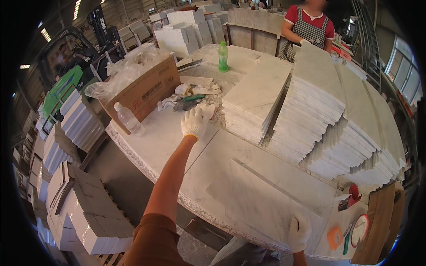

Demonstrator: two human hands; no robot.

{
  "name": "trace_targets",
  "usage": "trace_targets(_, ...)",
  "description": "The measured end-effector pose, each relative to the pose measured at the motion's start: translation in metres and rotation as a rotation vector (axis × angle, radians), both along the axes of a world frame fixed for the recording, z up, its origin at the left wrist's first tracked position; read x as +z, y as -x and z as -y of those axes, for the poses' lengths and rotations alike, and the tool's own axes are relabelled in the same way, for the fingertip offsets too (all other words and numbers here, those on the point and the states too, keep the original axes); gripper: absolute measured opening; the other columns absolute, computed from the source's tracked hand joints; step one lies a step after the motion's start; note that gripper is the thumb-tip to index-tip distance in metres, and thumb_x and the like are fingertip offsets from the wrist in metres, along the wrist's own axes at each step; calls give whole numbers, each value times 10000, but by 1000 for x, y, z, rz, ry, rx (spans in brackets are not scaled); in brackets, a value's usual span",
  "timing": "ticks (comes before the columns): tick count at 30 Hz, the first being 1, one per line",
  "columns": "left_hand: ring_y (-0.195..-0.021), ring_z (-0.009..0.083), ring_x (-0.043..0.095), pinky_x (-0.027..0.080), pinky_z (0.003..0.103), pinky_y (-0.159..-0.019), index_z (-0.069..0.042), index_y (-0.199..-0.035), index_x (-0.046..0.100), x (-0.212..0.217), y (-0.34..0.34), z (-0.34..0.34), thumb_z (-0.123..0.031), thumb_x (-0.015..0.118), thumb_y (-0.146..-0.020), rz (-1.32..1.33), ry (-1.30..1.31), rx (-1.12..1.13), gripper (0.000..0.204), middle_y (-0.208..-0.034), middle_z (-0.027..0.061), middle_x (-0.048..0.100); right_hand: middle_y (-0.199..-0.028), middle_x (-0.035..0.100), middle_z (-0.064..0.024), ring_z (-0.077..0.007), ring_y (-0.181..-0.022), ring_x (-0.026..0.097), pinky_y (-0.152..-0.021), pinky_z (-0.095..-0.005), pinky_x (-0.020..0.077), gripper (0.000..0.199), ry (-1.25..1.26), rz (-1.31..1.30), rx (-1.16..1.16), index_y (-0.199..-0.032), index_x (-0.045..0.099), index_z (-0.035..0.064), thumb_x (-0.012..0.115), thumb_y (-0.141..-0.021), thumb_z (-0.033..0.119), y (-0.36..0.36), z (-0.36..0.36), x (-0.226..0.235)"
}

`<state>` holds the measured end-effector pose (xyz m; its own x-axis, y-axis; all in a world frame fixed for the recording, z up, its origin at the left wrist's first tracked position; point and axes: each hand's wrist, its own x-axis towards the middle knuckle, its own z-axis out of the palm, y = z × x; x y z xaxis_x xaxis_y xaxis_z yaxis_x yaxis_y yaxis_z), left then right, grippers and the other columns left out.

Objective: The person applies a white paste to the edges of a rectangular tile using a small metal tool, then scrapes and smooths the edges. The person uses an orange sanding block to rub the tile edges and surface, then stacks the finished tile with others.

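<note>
My left hand (193,122), in a white knitted glove, reaches to the far part of the pale stone worktop (153,148). Its fingers bend around a pale piece with a reddish edge (211,111), whose kind I cannot make out. Just beyond lie crumpled rags (184,90) and a green-handled tool (194,98). Nearer to me, a thin grey-white marble slab (262,199) lies flat on the worktop. Against its near right part rests my right hand (300,232), also gloved, fingers extended and apparently holding nothing.
Stacked marble slabs (306,119) rise at the right. A cardboard box (146,91), clear bottle (128,119) and green bottle (222,57) stand farther off. An orange block (335,238) and red cup (353,195) sit at right. A person in a checked apron (309,29) stands across.
</note>
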<state>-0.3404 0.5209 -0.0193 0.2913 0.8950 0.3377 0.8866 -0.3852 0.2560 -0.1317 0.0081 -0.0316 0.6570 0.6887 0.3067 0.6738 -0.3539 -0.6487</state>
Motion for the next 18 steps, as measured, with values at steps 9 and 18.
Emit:
trace_targets(9,-1220,370,564,417,460,-1063,-156,-1248,694,-35,-58,11,-363,525,-1001,159,105,-311,364,-1254,152,669,-807,688,-167,-311,-690,659,-641,-390,514,136,-36,32,-56,-990,747,31,704,-861,32,1,0,-2)
trace_targets(18,-1400,394,472,306,502,-1202,-88,-1369,628,7,-4,187,-413,554,-1009,-67,-92,-666,490,-1442,175,588,-845,695,-184,-353,-748,680,-681,-396,535,131,-47,23,25,-1001,738,25,683,-883,38,-14,-1,5)
